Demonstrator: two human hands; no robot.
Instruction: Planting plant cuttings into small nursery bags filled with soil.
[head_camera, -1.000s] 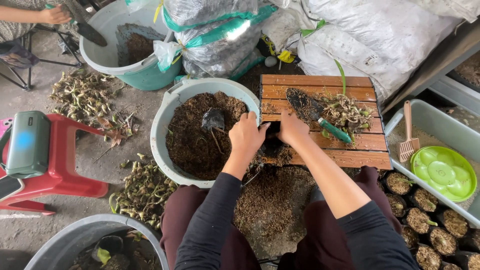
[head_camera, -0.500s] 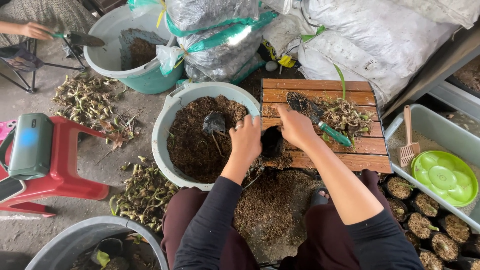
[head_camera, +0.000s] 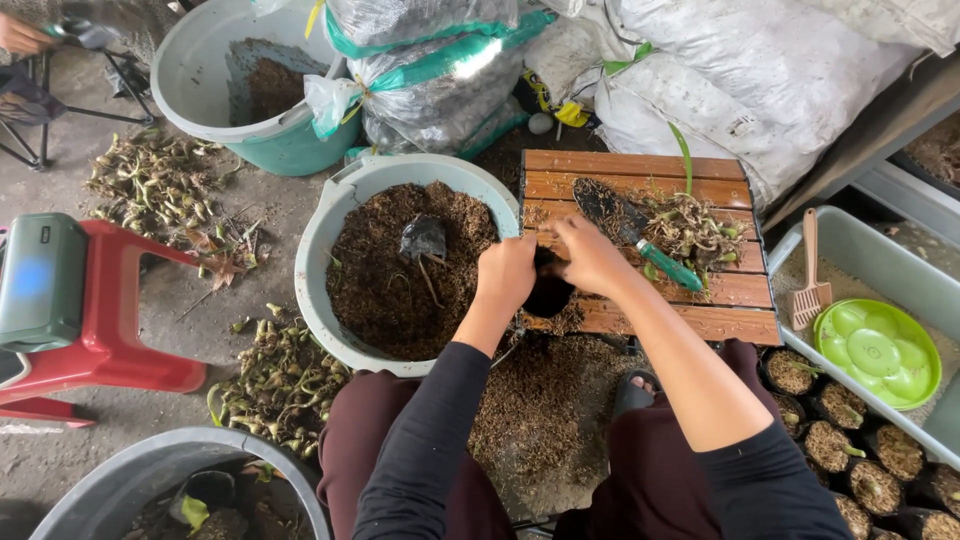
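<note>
Left hand (head_camera: 507, 272) and right hand (head_camera: 590, 255) clamped together on small black pot (head_camera: 549, 290) at edge of slatted wooden board (head_camera: 640, 165), beside soil tub (head_camera: 330, 215). Pot apparently unfilled; seedlings (head_camera: 690, 225) and trowel (head_camera: 632, 228) lying unused. Filled pots (head_camera: 830, 445) lined up alongside.

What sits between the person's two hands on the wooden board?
In the head view, a small black pot lies between the left hand and the right hand, on the wooden board; both hands touch it.
</note>
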